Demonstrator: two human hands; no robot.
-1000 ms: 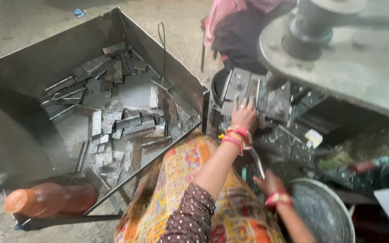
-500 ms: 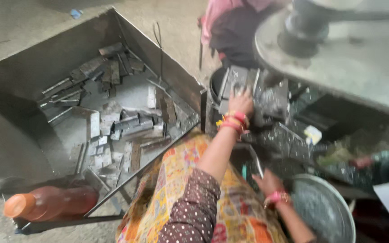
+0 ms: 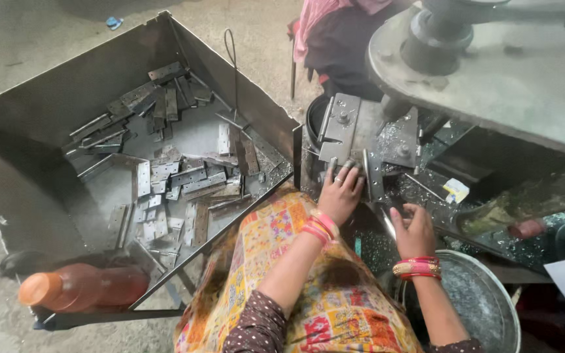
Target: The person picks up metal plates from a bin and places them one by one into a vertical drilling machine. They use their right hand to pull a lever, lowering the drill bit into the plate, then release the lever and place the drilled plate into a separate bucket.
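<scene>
My left hand (image 3: 340,191), with red and gold bangles on the wrist, lies palm down with its fingers spread on grey metal plates (image 3: 348,131) at the machine's base. My fingertips touch the lower edge of one plate. My right hand (image 3: 414,230), also bangled, hovers a little to the right with the fingers curled. A thin metal strip (image 3: 385,221) lies by its thumb, and whether I grip it is hidden. Metal shavings cover the dark surface (image 3: 426,189) around both hands. My lap is covered by patterned yellow cloth (image 3: 276,261).
A large steel bin (image 3: 8,170) on the left holds several flat hinge plates (image 3: 165,176). An orange bottle (image 3: 80,287) lies at its near corner. A round metal bowl (image 3: 485,307) sits at lower right. The machine's grey table (image 3: 505,78) overhangs at upper right. Another person (image 3: 335,33) sits beyond.
My left hand has drawn back from higher on the metal plates to their lower edge. My right hand has risen a little toward the machine. The camera moved in closer.
</scene>
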